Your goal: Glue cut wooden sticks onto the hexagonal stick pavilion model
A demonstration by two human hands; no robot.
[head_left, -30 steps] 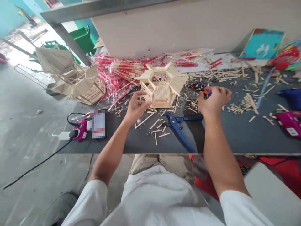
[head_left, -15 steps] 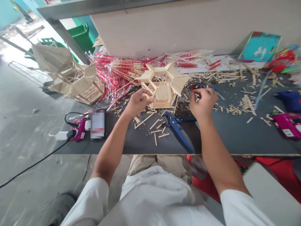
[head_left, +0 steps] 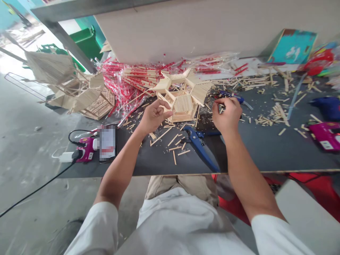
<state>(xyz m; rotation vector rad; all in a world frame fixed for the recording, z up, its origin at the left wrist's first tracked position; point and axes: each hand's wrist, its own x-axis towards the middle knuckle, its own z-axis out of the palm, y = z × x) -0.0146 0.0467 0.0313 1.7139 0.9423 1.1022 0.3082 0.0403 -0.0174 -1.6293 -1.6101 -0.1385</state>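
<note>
The model [head_left: 183, 103] stands on the bench [head_left: 265, 152], just right of the left hand [head_left: 156, 115], the nearer one; whether they touch is unclear. Many-sided, without an obvious long axis, it is pale slatted wood with flaring panels. Left thumb and forefinger are apart; the right hand [head_left: 227, 115] curls beyond the model's right side, its hold impossible to tell.

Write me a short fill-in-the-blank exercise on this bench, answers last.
1. The cutter in front of the small stick model is coloured ____.
2. The phone lies to the ____ of the cutter.
3. The hand farther from the phone is the person's ____ one.

Missing words: blue; left; right.
</note>
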